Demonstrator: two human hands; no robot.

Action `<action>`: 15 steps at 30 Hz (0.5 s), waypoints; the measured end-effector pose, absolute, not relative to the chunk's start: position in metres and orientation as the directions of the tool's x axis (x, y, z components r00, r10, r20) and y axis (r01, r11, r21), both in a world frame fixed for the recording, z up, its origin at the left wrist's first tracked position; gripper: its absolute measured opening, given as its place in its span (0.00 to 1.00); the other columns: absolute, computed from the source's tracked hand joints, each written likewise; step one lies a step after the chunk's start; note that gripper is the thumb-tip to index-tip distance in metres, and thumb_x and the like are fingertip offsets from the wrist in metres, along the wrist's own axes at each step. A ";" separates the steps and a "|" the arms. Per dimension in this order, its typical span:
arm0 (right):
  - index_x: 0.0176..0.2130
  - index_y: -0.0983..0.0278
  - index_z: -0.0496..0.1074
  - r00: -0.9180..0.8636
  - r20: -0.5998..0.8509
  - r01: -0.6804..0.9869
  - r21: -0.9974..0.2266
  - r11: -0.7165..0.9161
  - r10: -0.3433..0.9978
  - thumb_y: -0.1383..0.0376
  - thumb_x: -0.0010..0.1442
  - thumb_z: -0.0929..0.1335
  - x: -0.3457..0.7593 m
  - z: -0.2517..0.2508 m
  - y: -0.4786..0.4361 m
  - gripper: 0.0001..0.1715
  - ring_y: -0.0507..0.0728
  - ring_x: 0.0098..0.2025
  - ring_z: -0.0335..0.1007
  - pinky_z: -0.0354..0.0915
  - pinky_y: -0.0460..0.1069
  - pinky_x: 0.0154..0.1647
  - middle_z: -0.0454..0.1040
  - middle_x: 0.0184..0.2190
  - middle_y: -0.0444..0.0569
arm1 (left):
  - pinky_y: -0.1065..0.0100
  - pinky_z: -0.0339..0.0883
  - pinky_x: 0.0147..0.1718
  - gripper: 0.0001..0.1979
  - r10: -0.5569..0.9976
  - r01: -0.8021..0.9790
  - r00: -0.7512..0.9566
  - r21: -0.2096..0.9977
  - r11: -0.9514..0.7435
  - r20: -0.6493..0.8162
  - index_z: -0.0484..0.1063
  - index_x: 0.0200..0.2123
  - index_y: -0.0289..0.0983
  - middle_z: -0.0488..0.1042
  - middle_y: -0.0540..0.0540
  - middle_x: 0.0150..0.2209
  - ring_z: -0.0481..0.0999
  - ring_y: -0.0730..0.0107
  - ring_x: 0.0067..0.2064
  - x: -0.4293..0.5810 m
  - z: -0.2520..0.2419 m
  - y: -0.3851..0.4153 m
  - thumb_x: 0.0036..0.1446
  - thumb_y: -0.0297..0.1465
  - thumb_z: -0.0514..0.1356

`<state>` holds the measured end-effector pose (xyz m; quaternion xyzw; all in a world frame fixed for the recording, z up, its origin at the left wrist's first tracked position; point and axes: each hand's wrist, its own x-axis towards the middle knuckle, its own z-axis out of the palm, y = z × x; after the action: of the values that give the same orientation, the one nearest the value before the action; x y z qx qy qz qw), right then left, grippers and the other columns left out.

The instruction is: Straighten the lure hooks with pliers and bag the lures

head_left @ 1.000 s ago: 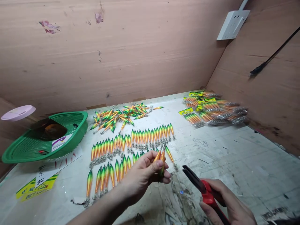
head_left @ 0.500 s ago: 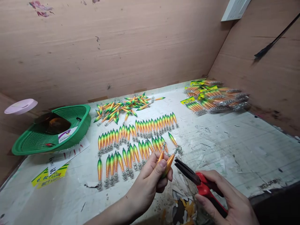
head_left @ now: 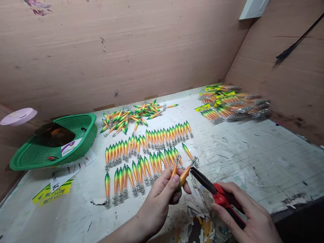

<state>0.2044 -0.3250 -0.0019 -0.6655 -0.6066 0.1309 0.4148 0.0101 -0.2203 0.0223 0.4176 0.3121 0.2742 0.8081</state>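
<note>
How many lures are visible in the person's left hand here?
2 in the left hand: one lure towards the left, the other lure to its right, its upper end near the tips of the pliers. More may be hidden inside the grip.

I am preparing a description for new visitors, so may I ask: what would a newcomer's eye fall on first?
Probably the rows of green-and-orange squid jigs across the middle of the white tabletop. Then the red-handled pliers in the right hand, tips near a jig in the left hand. The green basket stands out at left.
</note>
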 end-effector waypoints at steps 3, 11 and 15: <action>0.46 0.57 0.68 0.186 0.326 0.718 -0.689 0.099 0.927 0.59 0.63 0.68 0.205 -0.004 -0.325 0.12 0.51 0.30 0.77 0.72 0.39 0.30 0.76 0.33 0.41 | 0.71 0.43 0.24 0.19 0.701 -0.191 0.659 0.841 0.507 -0.273 0.68 0.43 0.34 0.71 0.48 0.32 0.54 0.81 0.25 0.010 0.023 -0.221 0.63 0.45 0.59; 0.47 0.57 0.68 0.172 0.329 0.733 -0.673 0.103 0.928 0.59 0.63 0.68 0.206 -0.006 -0.327 0.12 0.51 0.32 0.78 0.72 0.39 0.31 0.76 0.35 0.42 | 0.73 0.53 0.25 0.18 0.734 -0.196 0.618 0.849 0.490 -0.281 0.67 0.43 0.35 0.69 0.50 0.34 0.63 0.81 0.26 0.010 0.020 -0.221 0.60 0.44 0.62; 0.47 0.57 0.68 0.192 0.316 0.707 -0.701 0.092 0.929 0.59 0.63 0.68 0.205 -0.005 -0.329 0.12 0.51 0.31 0.78 0.72 0.38 0.31 0.76 0.34 0.42 | 0.73 0.52 0.25 0.22 0.732 -0.160 0.592 0.842 0.515 -0.336 0.64 0.43 0.36 0.64 0.56 0.24 0.61 0.81 0.23 0.010 0.023 -0.220 0.58 0.46 0.64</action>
<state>0.2048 -0.3289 -0.0053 -0.6594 -0.6203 0.1381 0.4016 0.0100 -0.2205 0.0233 0.4044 0.3537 0.2806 0.7954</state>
